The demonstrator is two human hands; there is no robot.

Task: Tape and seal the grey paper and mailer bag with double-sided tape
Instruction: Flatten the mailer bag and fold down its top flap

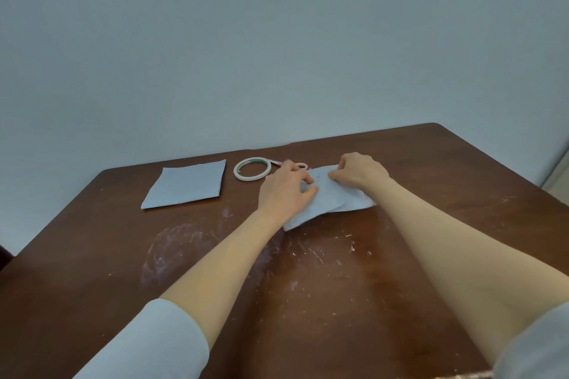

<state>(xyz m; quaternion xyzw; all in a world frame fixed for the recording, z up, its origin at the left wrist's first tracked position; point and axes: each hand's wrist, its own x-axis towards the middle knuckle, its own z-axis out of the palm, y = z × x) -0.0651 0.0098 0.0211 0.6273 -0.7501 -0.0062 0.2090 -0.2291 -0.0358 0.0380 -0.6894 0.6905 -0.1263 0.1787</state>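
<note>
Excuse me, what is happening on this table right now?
A person is working at the brown wooden table. The left hand and the right hand both hold a folded light grey sheet with curled fingers. A white ring-shaped tape roll lies just left of the hands, untouched. A second flat grey sheet lies apart, further left.

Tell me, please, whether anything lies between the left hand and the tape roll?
Nothing visible does. The tape roll lies flat on the table just left of the left hand, bare wood between them. Both that hand and the right hand grip the grey piece, so it would likely need to let go first.
</note>
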